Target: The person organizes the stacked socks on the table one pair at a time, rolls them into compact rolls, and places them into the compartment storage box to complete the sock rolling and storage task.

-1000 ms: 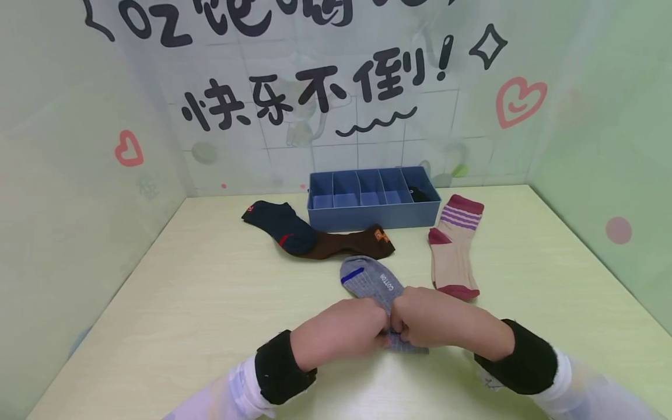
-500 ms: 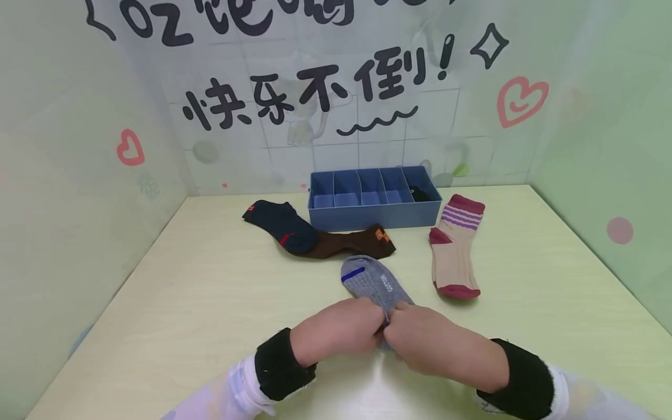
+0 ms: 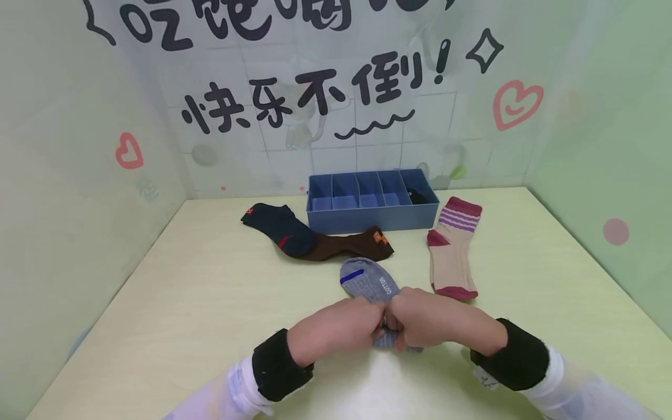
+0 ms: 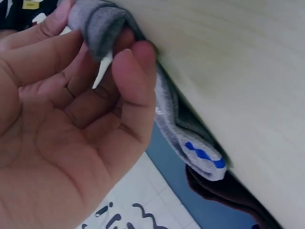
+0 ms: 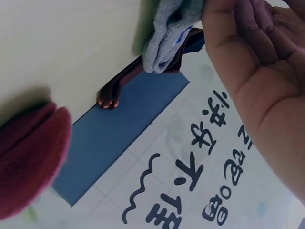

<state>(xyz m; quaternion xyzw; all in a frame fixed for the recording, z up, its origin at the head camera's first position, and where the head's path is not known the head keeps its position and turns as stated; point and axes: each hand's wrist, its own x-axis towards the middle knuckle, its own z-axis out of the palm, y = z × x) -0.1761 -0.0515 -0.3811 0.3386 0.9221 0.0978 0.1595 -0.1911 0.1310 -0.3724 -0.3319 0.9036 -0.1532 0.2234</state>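
Observation:
A pair of grey socks [image 3: 366, 280] with a blue stripe and "COTTON" lettering lies toe-end away from me on the table. My left hand [image 3: 338, 328] and right hand [image 3: 438, 322] meet over its middle, knuckles almost together, fingers curled and gripping the fabric. Below them a bit of the cuff end sticks out. The left wrist view shows the grey sock fabric [image 4: 102, 28] bunched at my left fingertips, with a small white pointed strip [image 4: 103, 72] beside them. In the right wrist view, the grey socks [image 5: 164, 45] run alongside my right hand [image 5: 259, 71]; its fingertips are out of frame.
A blue divided box [image 3: 373, 220] stands at the back, something black [image 3: 417, 196] in its right compartment. Before it lie a navy sock [image 3: 283, 226] and a brown sock [image 3: 346, 246], overlapping. Beige socks with maroon ends [image 3: 451, 256] lie right. Walls enclose the table [image 3: 210, 315].
My right hand dipped toward me half a second ago and is now back up beside the left hand. The left hand stays nearly in place on the grey socks.

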